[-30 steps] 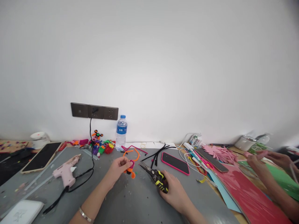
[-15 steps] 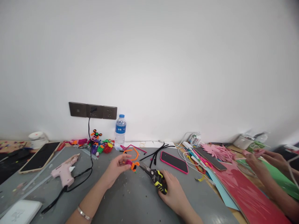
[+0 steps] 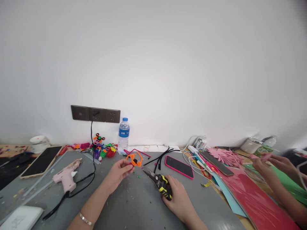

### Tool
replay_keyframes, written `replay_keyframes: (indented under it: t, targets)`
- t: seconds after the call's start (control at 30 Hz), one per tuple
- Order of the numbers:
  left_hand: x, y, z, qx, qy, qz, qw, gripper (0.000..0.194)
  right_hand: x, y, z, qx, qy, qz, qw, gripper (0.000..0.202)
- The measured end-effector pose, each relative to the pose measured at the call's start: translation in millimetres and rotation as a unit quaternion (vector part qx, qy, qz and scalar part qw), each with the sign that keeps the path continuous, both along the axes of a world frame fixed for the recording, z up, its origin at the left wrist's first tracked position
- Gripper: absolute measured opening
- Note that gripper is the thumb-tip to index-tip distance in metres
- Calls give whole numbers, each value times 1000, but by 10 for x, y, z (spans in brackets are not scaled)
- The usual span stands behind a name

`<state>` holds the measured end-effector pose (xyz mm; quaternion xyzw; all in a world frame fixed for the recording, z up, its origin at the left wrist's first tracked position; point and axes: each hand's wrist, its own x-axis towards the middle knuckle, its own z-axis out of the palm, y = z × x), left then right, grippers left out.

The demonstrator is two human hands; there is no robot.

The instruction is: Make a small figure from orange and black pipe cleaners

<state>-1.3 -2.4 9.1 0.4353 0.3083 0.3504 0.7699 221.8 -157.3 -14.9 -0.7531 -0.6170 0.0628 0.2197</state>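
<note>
My left hand (image 3: 118,174) pinches a small pipe-cleaner figure (image 3: 136,164) with orange and black parts; a magenta bit is partly hidden by the fingers. My right hand (image 3: 178,199) is wrapped around the black and yellow handles of a pair of pliers (image 3: 161,185). Their metal jaws point up and left, just right of the figure and apart from it. Beyond my left hand, a bent orange pipe cleaner (image 3: 139,154) lies behind the figure. Several black pipe cleaners (image 3: 160,157) and a magenta one (image 3: 144,152) lie farther back.
A pink glue gun (image 3: 66,175) with its cord lies left, near a phone (image 3: 40,161). Colourful figures (image 3: 105,149) and a water bottle (image 3: 123,137) stand by the wall. A pink-cased phone (image 3: 179,166) lies right. Another person's hands (image 3: 266,163) hold pink paper beyond red sheets (image 3: 261,198).
My left hand has turned the figure and drawn it slightly up and left, away from the pliers' tips. The right hand and pliers have hardly moved.
</note>
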Motion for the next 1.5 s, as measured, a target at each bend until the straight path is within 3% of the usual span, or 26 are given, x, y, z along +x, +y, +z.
replay_keyframes:
  t: [0.33, 0.53, 0.67, 0.77, 0.9, 1.23, 1.37, 1.5]
  targets:
    - [-9, 74, -64, -70, -24, 36, 997, 20, -39, -9, 3, -3, 2, -7, 1000, 53]
    - [-4, 50, -65, -70, -38, 33, 996, 42, -35, -15, -5, -4, -8, -7, 1000, 53]
    - [10, 46, -79, -19, -30, 49, 998, 58, -27, -14, -19, 3, -14, -9, 1000, 53]
    - [18, 27, -51, 15, -26, 42, 999, 42, -28, -11, -10, 7, -12, -6, 1000, 54]
    - [16, -4, -12, 0, -10, 16, 1000, 31, -35, -12, 9, 5, -13, -5, 1000, 53]
    - [5, 10, -68, 97, 95, -57, 989, 34, -25, -1, -14, 0, -10, -7, 1000, 53]
    - [22, 11, -107, 160, 142, -51, 976, 36, -38, 1, 2, -4, -23, -13, 1000, 52]
    - [15, 24, -120, 154, 159, -42, 974, 39, -87, 8, 18, -13, -33, -33, 999, 49]
